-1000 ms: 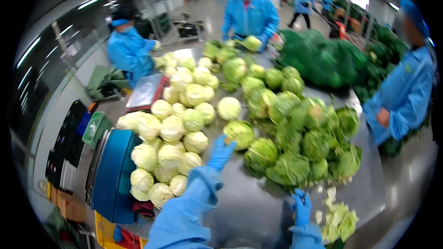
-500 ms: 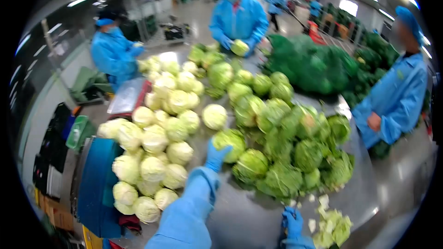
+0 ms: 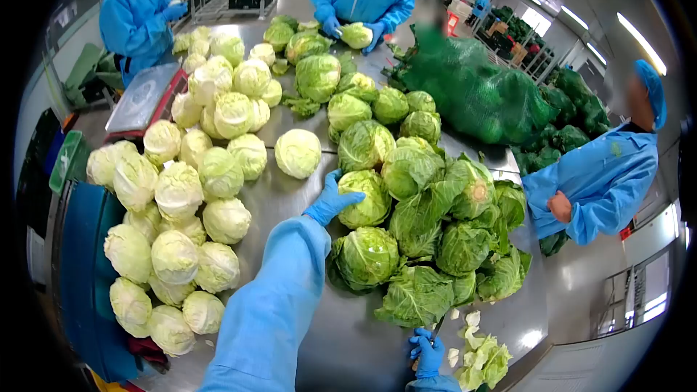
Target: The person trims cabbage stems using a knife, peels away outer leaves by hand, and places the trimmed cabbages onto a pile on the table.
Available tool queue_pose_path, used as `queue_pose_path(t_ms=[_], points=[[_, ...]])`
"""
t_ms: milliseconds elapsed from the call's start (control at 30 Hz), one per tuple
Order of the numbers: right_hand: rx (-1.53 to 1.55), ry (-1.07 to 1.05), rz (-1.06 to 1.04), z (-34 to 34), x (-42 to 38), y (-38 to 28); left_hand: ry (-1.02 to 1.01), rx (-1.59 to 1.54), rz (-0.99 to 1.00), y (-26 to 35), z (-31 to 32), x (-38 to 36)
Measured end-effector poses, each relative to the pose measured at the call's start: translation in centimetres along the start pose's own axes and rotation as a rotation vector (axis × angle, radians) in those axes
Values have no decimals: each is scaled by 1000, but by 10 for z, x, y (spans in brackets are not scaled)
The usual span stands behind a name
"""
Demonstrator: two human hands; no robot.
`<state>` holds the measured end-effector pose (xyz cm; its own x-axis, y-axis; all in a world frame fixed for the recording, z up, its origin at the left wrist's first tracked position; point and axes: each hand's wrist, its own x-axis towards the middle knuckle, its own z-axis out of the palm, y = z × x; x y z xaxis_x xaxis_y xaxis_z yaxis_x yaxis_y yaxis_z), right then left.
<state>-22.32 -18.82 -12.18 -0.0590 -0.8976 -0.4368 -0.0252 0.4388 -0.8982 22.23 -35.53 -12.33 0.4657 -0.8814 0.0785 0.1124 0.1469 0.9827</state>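
Observation:
My left hand (image 3: 334, 199), in a blue glove, is on the left side of a green cabbage (image 3: 365, 199) at the near edge of the leafy heap, fingers curled round it. Low in the view, my right hand (image 3: 427, 353), also gloved, is closed on a knife (image 3: 438, 326) whose dark blade points up beside the heap. Loose trimmed leaves (image 3: 483, 363) lie to its right. Another leafy cabbage (image 3: 366, 257) sits just below the one at my left hand. A lone pale cabbage (image 3: 298, 153) rests to the left.
Pale trimmed cabbages (image 3: 176, 190) are piled at the left by a blue bin (image 3: 91, 276). A green net sack (image 3: 479, 91) lies at the back right of the metal table (image 3: 319, 341). One person handles a cabbage (image 3: 356, 35) across the table; others stand left and right.
The whole view has shifted, so the table's contents appear further left and higher. My left hand stays on the cabbage, and my right hand remains near the loose leaves.

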Motion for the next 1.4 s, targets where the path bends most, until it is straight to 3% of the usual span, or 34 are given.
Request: queue_pose_path(t_ms=[133,167,200,233,333,400,467,567,633,733,867,900,967,1000,1067,1167,1233,1300,1367,1400], points=[[81,-21,61,-5,2,10,-45,139,-64,8,2,-12],[-19,-17,88,-7,4,7,-254,11,-6,18,-6,-13],[-12,-39,43,-12,3,11,-187,13,7,1,-10,-15],[7,-67,8,-17,7,23,0,349,14,-4,-17,-20],[104,-46,-17,-4,-2,0,235,794,301,-55,-64,-46],[118,-134,39,-9,-5,5,9,1273,263,-57,-69,-75],[212,-162,16,-14,-2,14,-89,1326,287,-43,-49,-116],[268,-236,17,-29,-2,7,-58,1300,283,-63,-28,-179],[330,-227,-3,-32,-12,-9,-78,1232,316,-60,19,-235],[335,-143,-19,-62,0,5,-302,1101,414,-46,97,-343],[233,117,-49,-118,-12,19,-785,913,667,-2,176,-462],[234,152,-53,-131,-20,12,-1006,811,585,16,196,-472],[255,201,-52,-151,-35,0,-1441,606,174,61,214,-426],[272,218,-45,-158,-45,-7,-1506,509,-24,70,210,-405],[313,231,-20,-162,-64,-17,-1042,425,273,31,180,-423],[230,276,-86,-153,-65,-11,-921,514,36,39,154,-385],[207,232,-66,-139,-67,-16,-695,511,-58,73,145,-350],[201,139,-42,-119,-62,-20,-307,475,-69,100,156,-313],[201,52,-36,-97,-56,-23,-225,693,361,120,171,-264],[208,10,-56,-84,-46,-19,-260,836,400,125,178,-254]])
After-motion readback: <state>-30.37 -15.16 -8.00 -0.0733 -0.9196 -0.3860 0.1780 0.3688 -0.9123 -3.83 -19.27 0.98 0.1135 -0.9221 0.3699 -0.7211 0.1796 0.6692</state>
